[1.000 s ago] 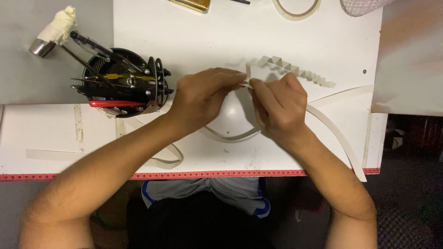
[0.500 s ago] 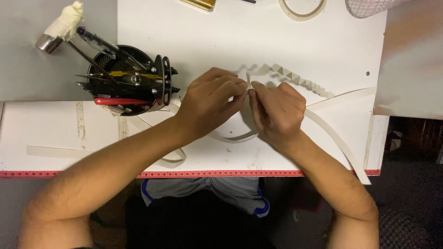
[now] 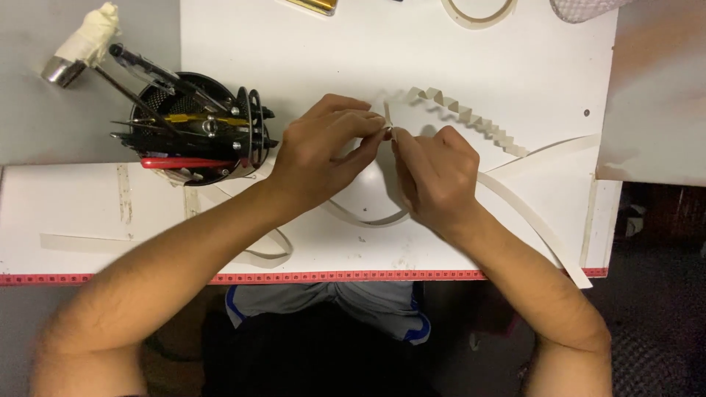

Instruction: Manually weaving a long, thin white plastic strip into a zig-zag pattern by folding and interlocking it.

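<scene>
Head view shows left hand (image 3: 323, 151) and right hand (image 3: 434, 173) pinching together the near end of a folded paper strip (image 3: 471, 119). Its zigzag length runs away right, slightly toward the person, over the white table (image 3: 309, 59).

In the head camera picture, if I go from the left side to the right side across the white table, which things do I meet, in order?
Taped tool handle → black mesh tool cup → left hand → right hand → accordion-folded paper strip → long flat paper strips running to the table's right edge.
</scene>
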